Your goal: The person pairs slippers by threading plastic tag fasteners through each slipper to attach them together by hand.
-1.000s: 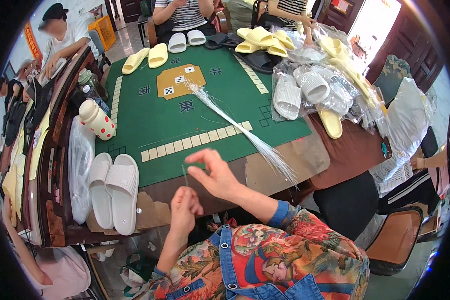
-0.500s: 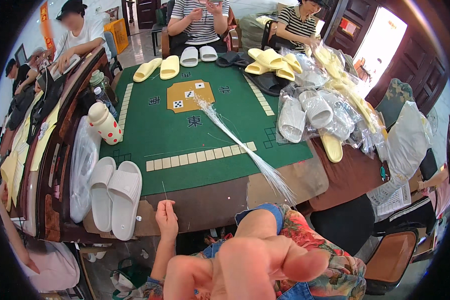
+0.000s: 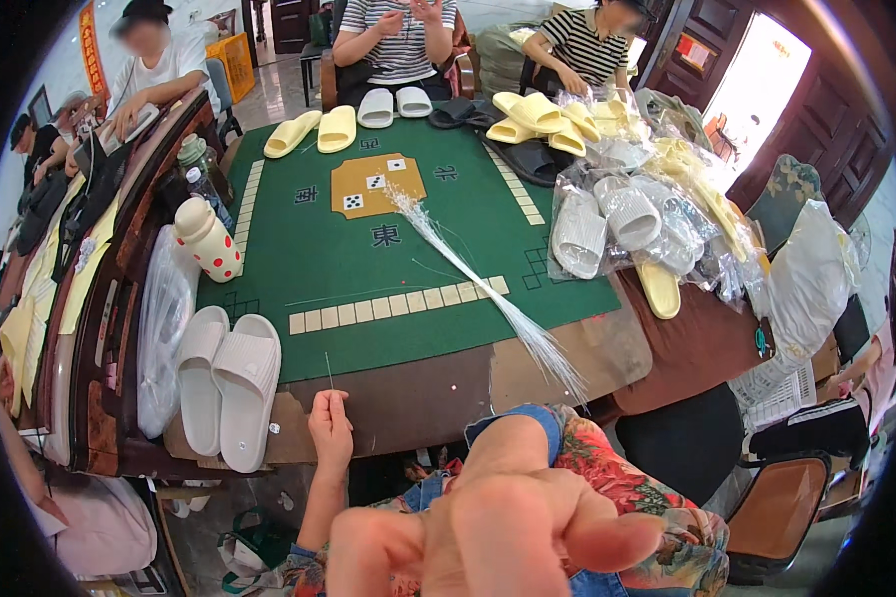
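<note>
My left hand is closed at the near table edge, pinching a thin upright strand between thumb and fingertips. Whether it is a needle or a plastic strand is too fine to tell. My right hand looms large close to the camera, thumb stretched out and fingers reaching upward; nothing shows in it. A pair of light grey slides lies left of my left hand. A bundle of white plastic strands lies diagonally across the green mat, its near end past the table edge.
Bagged grey slides and yellow slides are heaped at the right. More yellow slides and white slides stand along the far edge. A dotted bottle is at the left. Several people sit around.
The view has shifted slightly. My left hand keeps its pinch on the strand, and my right hand stays near the camera. The person at far right has moved an arm.
</note>
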Demonstrator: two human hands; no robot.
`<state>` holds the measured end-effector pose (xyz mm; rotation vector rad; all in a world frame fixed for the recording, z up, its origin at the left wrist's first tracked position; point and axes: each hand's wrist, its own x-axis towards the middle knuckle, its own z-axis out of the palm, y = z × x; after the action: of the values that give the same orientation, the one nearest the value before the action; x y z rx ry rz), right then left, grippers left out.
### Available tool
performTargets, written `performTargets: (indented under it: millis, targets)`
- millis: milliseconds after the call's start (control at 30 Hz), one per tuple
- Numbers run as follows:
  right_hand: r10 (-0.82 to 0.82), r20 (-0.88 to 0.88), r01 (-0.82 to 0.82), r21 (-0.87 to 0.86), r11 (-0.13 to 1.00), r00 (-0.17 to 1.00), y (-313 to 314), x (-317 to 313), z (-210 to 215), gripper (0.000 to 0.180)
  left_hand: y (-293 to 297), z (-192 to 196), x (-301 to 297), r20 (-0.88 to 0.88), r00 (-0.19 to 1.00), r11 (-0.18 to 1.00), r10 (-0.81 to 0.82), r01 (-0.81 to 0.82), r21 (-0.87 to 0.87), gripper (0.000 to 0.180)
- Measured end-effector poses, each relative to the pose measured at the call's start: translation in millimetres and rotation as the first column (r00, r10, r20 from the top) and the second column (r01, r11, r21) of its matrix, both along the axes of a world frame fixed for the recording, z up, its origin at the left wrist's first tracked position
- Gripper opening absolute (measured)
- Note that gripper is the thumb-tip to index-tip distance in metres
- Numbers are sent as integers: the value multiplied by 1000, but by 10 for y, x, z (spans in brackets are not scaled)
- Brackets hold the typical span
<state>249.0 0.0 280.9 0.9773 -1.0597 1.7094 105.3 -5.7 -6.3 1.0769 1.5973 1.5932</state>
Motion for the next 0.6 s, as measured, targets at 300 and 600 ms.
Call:
performTargets:
  millis: [300,600]
  targets:
    - [156,-146,-151,45,987,977,-15,-96,44,50,-7,-9,21,-27,999,999,41,-40,34,20]
    - [180,-33,-181,-7,984,983,-8,-98,80,45,-5,36,27,-78,996,999,38,-38,3,20]
